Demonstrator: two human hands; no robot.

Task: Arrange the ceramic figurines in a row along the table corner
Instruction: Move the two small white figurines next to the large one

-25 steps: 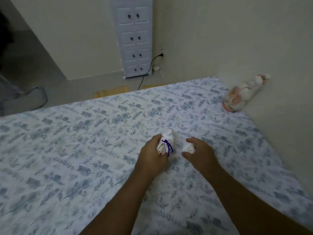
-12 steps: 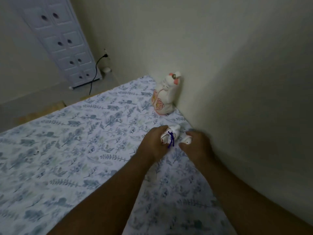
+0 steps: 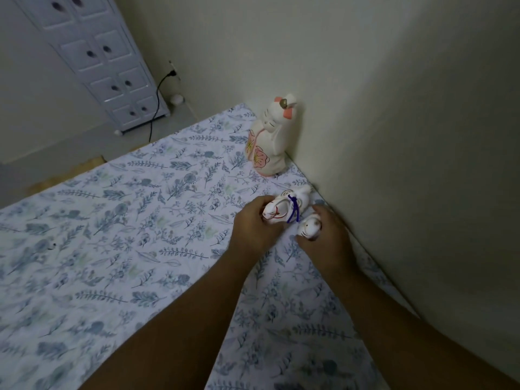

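Three figurines: one tall and standing free, two small and held, one in each hand.
Drawer cabinet (image 3: 104,63): one, white, on the floor at far left beyond the bench.
Cable (image 3: 156,108): one, black, running from a wall plug down past the cabinet.
Bench (image 3: 112,220): one, under a leaf-print cloth, its right edge against the wall (image 3: 394,136).
Small object (image 3: 52,244): one pale speck on the cloth at far left, too small to identify.
Tall figurine (image 3: 267,142): upright in the bench corner, close against the wall, pink flowers on its front.
Left hand (image 3: 254,229): clasped around the figurine with a blue cord (image 3: 287,209), just in front of the tall one.
Right hand (image 3: 326,240): fingers closed on the small round figurine (image 3: 309,228), just beside the wall and the corded one.
In the way: both hands cover the lower parts of their figurines, so contact with the cloth cannot be told.
Change: compared with half a second ago, both hands and their figurines sit slightly nearer the wall; the tall figurine has not moved.
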